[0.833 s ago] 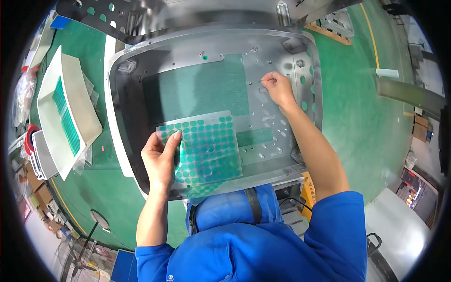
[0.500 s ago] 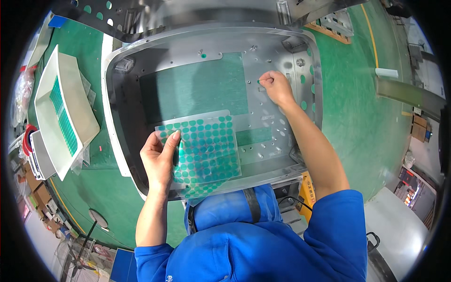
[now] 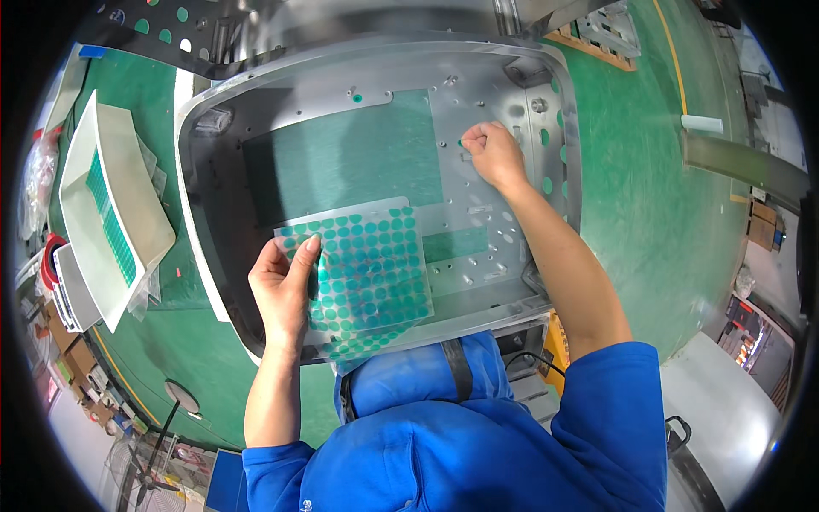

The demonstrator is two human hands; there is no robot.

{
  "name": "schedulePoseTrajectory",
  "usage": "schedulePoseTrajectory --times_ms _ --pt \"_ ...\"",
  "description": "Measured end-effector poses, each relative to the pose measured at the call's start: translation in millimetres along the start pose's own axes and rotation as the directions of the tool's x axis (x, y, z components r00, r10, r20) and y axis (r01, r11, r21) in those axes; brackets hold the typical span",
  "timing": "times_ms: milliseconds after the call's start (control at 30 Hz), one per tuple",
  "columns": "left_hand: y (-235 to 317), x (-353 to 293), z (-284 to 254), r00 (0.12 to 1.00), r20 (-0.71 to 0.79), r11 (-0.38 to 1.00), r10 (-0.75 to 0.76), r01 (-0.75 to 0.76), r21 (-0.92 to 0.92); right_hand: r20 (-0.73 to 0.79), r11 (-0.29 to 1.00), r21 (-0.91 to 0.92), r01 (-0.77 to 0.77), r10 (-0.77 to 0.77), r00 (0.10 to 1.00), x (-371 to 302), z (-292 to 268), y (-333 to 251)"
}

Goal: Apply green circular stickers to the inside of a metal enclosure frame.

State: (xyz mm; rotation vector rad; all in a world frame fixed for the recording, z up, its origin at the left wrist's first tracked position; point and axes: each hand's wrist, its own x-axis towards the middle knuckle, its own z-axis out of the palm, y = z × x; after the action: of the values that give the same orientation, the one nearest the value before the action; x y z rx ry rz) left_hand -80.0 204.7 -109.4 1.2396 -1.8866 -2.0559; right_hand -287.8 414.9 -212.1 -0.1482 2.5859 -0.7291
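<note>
In my left hand (image 3: 283, 286) is a clear sheet of round green stickers (image 3: 371, 269), pinched at its upper left edge between thumb and fingers. The sheet hangs over the near part of a grey metal housing (image 3: 567, 205). My right hand (image 3: 495, 154) is closed in a pinch over the housing's right inner side. A small green dot sticker (image 3: 461, 142) shows at its fingertips. Small studs and holes dot the metal around that hand. A large rectangular cutout (image 3: 358, 154) in the housing's bottom shows the green floor.
A white bin (image 3: 128, 222) with more green sheets stands at the left. Another metal panel with holes (image 3: 281, 30) rises behind the housing. At the far right back is a wooden pallet (image 3: 589, 51). A fan (image 3: 145, 478) stands at lower left.
The housing and both hands sit slightly further left in the picture. My right hand, still pinched, has moved a little left and up; the left keeps hold of the sheet.
</note>
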Motion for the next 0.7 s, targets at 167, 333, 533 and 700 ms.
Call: schedulePoseTrajectory --times_ms 167,333,533,700 --pt "2.5 -0.2 0.2 1.0 -0.011 1.0 -0.026 0.026 0.017 -0.023 0.999 -0.039 0.003 -0.003 1.0 -1.9 2.1 -0.2" --pt "1.8 -0.3 0.3 1.0 -0.02 1.0 -0.021 0.021 0.008 -0.037 1.0 0.02 -0.017 0.018 0.999 -7.6 -0.3 -5.1" --pt "2.3 -3.7 -1.6 0.999 -0.045 1.0 0.012 -0.012 -0.001 0.031 0.989 0.129 -0.066 0.063 0.998 -0.1 -6.5 -3.0" --pt "29.8 -28.2 -22.5 0.996 -0.088 0.997 0.019 -0.025 -0.07 -0.024 0.996 0.054 -0.07 0.072 0.997 21.9 -17.6 7.2"
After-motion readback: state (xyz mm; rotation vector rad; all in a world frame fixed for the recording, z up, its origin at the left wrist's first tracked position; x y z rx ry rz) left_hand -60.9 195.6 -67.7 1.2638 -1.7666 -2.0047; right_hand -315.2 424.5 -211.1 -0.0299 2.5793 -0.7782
